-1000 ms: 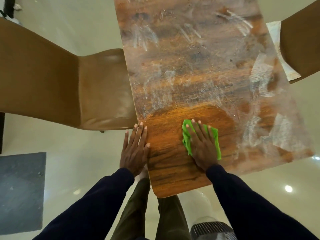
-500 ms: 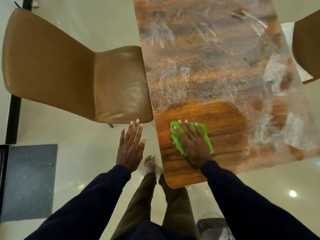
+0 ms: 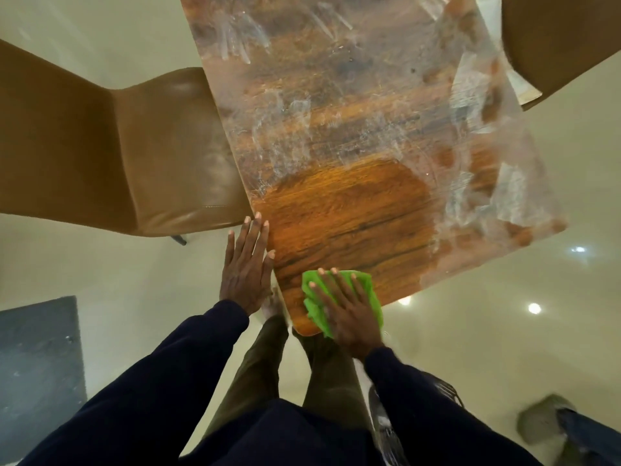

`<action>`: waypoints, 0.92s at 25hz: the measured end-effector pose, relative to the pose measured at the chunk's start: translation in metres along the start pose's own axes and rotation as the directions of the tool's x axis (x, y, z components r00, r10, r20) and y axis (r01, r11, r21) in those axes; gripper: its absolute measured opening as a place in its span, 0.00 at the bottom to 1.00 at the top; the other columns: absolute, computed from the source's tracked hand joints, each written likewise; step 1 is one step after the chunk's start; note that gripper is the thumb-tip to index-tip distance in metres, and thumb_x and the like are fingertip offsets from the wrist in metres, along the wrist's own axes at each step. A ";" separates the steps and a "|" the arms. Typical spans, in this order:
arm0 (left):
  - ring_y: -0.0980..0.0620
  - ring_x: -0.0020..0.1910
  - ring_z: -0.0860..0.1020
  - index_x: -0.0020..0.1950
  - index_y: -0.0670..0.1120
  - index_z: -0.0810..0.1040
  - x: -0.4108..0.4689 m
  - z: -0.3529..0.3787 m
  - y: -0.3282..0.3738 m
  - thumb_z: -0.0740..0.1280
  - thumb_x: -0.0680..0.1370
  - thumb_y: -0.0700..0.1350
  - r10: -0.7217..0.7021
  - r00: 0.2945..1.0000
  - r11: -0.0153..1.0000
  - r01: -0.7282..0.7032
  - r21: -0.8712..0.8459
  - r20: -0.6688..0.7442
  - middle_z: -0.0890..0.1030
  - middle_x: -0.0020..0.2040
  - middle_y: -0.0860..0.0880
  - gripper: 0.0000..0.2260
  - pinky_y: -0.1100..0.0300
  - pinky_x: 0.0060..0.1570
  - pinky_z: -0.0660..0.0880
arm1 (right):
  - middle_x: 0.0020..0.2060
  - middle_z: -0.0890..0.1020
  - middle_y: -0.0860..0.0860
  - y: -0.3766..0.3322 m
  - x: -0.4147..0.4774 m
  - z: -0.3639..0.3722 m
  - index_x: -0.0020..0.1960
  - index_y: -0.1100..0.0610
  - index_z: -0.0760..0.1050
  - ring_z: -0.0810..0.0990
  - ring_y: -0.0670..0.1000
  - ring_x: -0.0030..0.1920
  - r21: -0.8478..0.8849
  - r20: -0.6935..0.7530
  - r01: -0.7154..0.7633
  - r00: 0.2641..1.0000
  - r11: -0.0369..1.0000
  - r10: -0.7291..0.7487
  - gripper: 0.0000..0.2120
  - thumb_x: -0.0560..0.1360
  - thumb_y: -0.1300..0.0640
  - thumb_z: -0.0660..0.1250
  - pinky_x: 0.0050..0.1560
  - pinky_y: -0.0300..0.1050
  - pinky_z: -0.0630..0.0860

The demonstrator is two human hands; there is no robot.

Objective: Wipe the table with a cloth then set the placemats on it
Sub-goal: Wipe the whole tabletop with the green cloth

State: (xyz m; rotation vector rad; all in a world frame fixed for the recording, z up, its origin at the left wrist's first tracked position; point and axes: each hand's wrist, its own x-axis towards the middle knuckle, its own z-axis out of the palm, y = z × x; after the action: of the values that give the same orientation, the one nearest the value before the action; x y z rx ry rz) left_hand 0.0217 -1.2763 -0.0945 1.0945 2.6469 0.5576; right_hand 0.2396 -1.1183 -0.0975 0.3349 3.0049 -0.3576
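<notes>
A wooden table (image 3: 353, 210) stretches away from me, smeared with white streaks over its far and right parts and bare glossy wood near me. My right hand (image 3: 349, 311) lies flat with spread fingers on a green cloth (image 3: 312, 307) at the table's near corner, pressing it down. My left hand (image 3: 247, 267) is flat with straight fingers at the table's left edge, its thumb touching the edge. No placemats are in view.
A tan leather chair (image 3: 111, 153) stands against the table's left side. Another tan chair (image 3: 557, 38) is at the upper right. A dark mat (image 3: 37, 364) lies on the pale floor at lower left. A fan-like grille (image 3: 386, 428) sits below the table's near end.
My right hand has dragged the green cloth toward me to the table's near corner. My left hand has come back to the table's left edge after hovering off it.
</notes>
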 end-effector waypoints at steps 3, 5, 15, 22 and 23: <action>0.46 0.86 0.47 0.86 0.43 0.54 0.010 0.009 0.015 0.48 0.89 0.52 0.051 0.998 0.998 -0.050 -0.024 0.024 0.51 0.87 0.45 0.26 0.43 0.84 0.45 | 0.84 0.58 0.55 0.079 0.021 -0.034 0.84 0.52 0.59 0.56 0.59 0.84 -0.022 -0.104 -0.291 0.952 0.956 0.287 0.27 0.87 0.48 0.53 0.78 0.69 0.59; 0.46 0.86 0.46 0.86 0.43 0.53 0.022 0.017 0.026 0.49 0.89 0.51 0.088 0.996 0.995 -0.087 -0.043 0.034 0.51 0.87 0.45 0.27 0.44 0.84 0.43 | 0.85 0.55 0.54 0.096 0.068 -0.046 0.85 0.51 0.55 0.53 0.59 0.84 -0.009 -0.164 -0.454 0.880 0.891 0.447 0.27 0.87 0.49 0.48 0.80 0.68 0.54; 0.45 0.86 0.49 0.85 0.42 0.56 0.067 0.038 0.055 0.49 0.89 0.51 0.158 0.985 0.987 -0.156 -0.029 0.070 0.54 0.86 0.43 0.26 0.46 0.84 0.42 | 0.84 0.59 0.56 0.096 0.007 -0.028 0.84 0.52 0.59 0.56 0.60 0.84 -0.040 -0.034 -0.119 0.992 0.992 0.118 0.27 0.88 0.43 0.49 0.77 0.71 0.60; 0.45 0.86 0.48 0.86 0.42 0.55 0.039 0.017 0.017 0.51 0.89 0.49 0.053 0.998 0.998 -0.054 0.035 0.035 0.53 0.87 0.44 0.25 0.43 0.84 0.45 | 0.85 0.53 0.55 0.033 0.110 -0.033 0.85 0.51 0.55 0.49 0.61 0.85 0.075 -0.130 -0.424 0.893 0.902 0.431 0.27 0.88 0.46 0.42 0.82 0.68 0.48; 0.45 0.86 0.49 0.86 0.42 0.55 0.032 0.013 0.011 0.51 0.89 0.49 0.028 0.999 0.999 -0.028 0.041 0.020 0.53 0.87 0.44 0.25 0.42 0.84 0.46 | 0.85 0.53 0.56 0.010 0.113 -0.026 0.85 0.51 0.55 0.48 0.61 0.85 0.068 -0.118 -0.382 0.914 0.922 0.387 0.27 0.88 0.45 0.44 0.82 0.68 0.47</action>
State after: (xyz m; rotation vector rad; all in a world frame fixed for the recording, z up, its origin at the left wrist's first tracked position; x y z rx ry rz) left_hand 0.0108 -1.2432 -0.1031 1.1446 2.6412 0.4968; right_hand 0.1304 -1.0790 -0.0879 0.9705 2.9548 -0.3749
